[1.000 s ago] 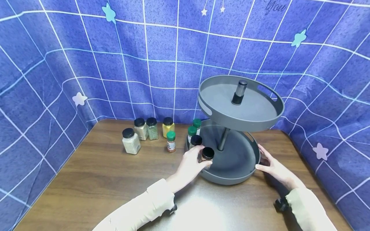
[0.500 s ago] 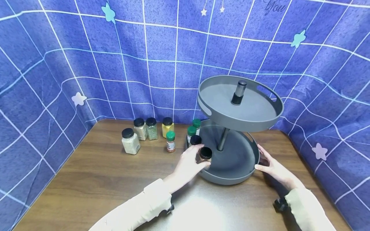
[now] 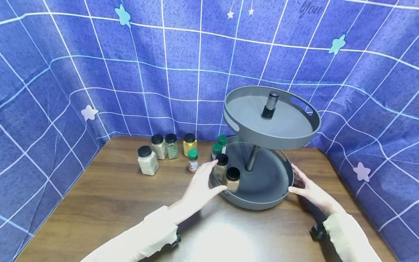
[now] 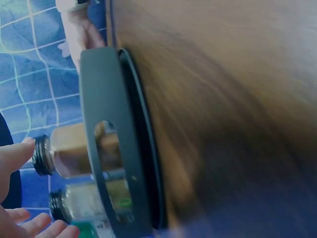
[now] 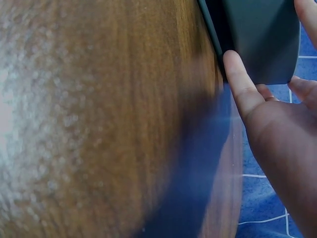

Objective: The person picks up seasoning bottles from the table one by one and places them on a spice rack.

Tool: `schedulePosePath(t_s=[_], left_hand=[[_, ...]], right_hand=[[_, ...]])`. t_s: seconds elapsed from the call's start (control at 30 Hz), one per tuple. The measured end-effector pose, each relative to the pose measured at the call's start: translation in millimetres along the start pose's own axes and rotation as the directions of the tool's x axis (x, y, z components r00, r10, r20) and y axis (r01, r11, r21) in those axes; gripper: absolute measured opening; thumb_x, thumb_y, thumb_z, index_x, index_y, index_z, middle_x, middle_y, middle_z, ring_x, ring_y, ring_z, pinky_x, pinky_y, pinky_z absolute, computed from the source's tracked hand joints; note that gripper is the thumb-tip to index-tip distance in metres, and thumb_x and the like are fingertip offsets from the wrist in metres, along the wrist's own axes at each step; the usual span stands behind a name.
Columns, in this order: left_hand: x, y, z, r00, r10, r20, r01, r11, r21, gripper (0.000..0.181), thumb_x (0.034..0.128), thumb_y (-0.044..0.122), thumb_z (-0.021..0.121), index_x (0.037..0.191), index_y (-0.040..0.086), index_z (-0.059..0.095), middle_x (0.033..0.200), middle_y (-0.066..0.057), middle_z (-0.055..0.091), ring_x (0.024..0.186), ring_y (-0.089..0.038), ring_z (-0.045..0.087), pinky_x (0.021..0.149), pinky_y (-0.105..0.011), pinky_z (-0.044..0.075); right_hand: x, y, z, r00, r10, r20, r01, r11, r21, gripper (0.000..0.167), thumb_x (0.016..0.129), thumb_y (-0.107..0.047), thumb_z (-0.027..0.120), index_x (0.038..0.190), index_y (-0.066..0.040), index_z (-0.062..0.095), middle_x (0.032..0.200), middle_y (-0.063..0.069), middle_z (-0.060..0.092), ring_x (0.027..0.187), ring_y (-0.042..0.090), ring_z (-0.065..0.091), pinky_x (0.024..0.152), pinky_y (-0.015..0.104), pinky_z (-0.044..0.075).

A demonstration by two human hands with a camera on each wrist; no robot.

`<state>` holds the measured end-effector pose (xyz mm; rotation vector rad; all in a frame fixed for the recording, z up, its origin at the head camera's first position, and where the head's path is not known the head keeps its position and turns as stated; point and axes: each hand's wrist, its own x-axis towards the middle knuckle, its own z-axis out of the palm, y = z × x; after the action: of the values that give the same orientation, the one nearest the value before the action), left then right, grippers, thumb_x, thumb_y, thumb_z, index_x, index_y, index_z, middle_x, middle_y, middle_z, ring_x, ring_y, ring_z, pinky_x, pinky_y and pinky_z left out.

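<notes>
Left hand (image 3: 196, 189) backs off, fingers wide; tan-filled jar (image 3: 232, 185) chills in lower tray (image 3: 266, 183), 8 o'clock, right hand (image 3: 309, 190) splayed against 3.

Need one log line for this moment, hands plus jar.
left hand: beside tan-filled jar, contact unclear | right hand: touches lower tray | tan-filled jar: lid on, upright in lower tray
</notes>
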<state>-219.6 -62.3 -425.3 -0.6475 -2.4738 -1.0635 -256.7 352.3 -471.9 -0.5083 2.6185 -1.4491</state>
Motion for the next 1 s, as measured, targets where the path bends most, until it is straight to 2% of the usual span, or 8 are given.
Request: schedulePosePath(t_s=[0.17,0.37,0.43,0.53,0.67,0.87,1.0], left_hand=[[-7.1,-12.5,-6.2,0.997,-0.068,0.033,0.068,0.998,-0.001,0.081,0.0738,0.032,0.08,0.142,0.011,0.04,0.14,-0.009,0.047,0.13,-0.024,0.043,0.108,-0.041,0.035],[-11.0,-24.5,-5.6,0.984,-0.15,0.097,0.151,0.989,-0.007,0.09,0.0724,0.036,0.08,0.144,0.008,0.034,0.146,-0.012,0.04,0.135,-0.027,0.036,0.111,-0.045,0.03],[-12.9,-25.0,-3.8,0.976,-0.181,0.123,0.185,0.982,-0.025,0.096,0.0714,0.037,0.081,0.147,0.008,0.029,0.149,-0.011,0.035,0.138,-0.028,0.031,0.111,-0.047,0.028],[-15.5,-23.3,0.1,0.956,-0.235,0.176,0.249,0.966,-0.062,0.106,0.0699,0.039,0.081,0.151,0.011,0.019,0.154,-0.011,0.025,0.141,-0.029,0.023,0.113,-0.049,0.024],[-17.4,-19.6,7.3,0.93,-0.286,0.229,0.314,0.944,-0.097,0.114,0.0677,0.043,0.082,0.151,0.009,0.012,0.156,-0.014,0.017,0.142,-0.031,0.018,0.113,-0.049,0.022],[-17.7,-14.5,17.2,0.909,-0.327,0.259,0.373,0.914,-0.157,0.116,0.0678,0.043,0.081,0.149,0.0,0.011,0.156,-0.019,0.014,0.142,-0.034,0.015,0.114,-0.05,0.021],[-21.0,-11.9,21.9,0.893,-0.352,0.282,0.411,0.893,-0.187,0.116,0.0684,0.041,0.082,0.149,-0.001,0.01,0.156,-0.02,0.011,0.143,-0.033,0.013,0.114,-0.05,0.02]], right_hand=[[-0.8,-1.6,0.2,1.0,0.003,0.005,-0.003,1.0,0.013,0.084,0.089,-0.014,0.064,0.152,-0.014,0.008,0.146,0.029,0.027,0.123,0.021,0.041,0.089,0.008,0.034],[-2.4,-1.5,-1.2,1.0,0.003,0.015,-0.003,1.0,0.031,0.084,0.09,-0.013,0.063,0.152,-0.014,0.007,0.146,0.029,0.026,0.121,0.01,0.04,0.089,0.008,0.033],[-2.4,-0.6,-1.6,1.0,0.0,0.019,-0.001,0.999,0.034,0.084,0.09,-0.013,0.063,0.152,-0.014,0.007,0.146,0.029,0.026,0.119,0.005,0.04,0.089,0.008,0.033],[-1.9,0.4,-2.5,1.0,0.001,0.022,-0.002,0.999,0.044,0.084,0.09,-0.013,0.063,0.152,-0.016,0.007,0.144,0.028,0.028,0.117,0.001,0.041,0.089,0.007,0.032],[-1.6,1.0,-4.1,1.0,-0.005,0.027,0.004,0.999,0.05,0.084,0.09,-0.013,0.063,0.153,-0.018,0.007,0.143,0.027,0.03,0.116,-0.001,0.042,0.09,0.006,0.03],[-3.4,1.2,-5.6,0.999,-0.016,0.038,0.013,0.998,0.059,0.085,0.091,-0.011,0.061,0.153,-0.017,0.003,0.144,0.028,0.028,0.118,-0.003,0.04,0.091,0.006,0.03],[-4.2,0.6,-5.6,0.999,-0.019,0.043,0.015,0.996,0.089,0.085,0.091,-0.01,0.061,0.152,-0.015,0.002,0.146,0.029,0.024,0.119,-0.004,0.039,0.092,0.005,0.03]])
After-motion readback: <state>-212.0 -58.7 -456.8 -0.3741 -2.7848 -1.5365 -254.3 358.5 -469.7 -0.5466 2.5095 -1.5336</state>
